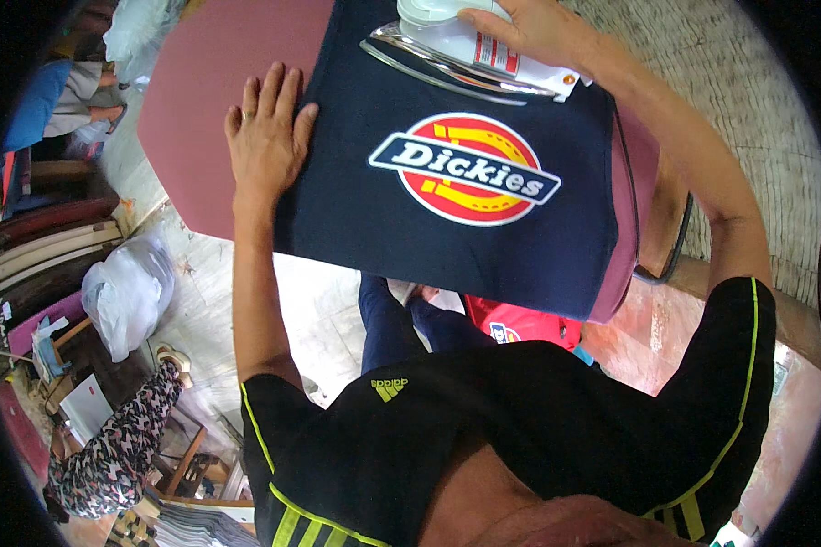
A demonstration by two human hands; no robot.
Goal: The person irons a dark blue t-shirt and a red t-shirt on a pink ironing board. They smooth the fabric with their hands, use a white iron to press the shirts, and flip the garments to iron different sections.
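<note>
A dark navy piece of cloth (pixel 337 219) lies spread over a padded maroon ironing board (pixel 201 109). On the cloth is a round red and yellow printed emblem (pixel 465 210) with a dark lettered band across it. My right hand (pixel 534 27) is wrapped round the handle of a white iron (pixel 502 59) with a shiny metal base, which is on the cloth beyond the emblem. My left hand (pixel 272 137) lies flat, fingers stretched out, at the cloth's left edge, partly on the bare board. The iron's top is cut off by the picture's edge.
A dark cord (pixel 628 182) hangs down the board's right side. A woven mat surface (pixel 766 137) lies to the right. Under the board's near edge is a red cloth item (pixel 529 324). At left are a plastic bag (pixel 129 296), stacked boards (pixel 50 251) and a person in patterned trousers (pixel 128 447).
</note>
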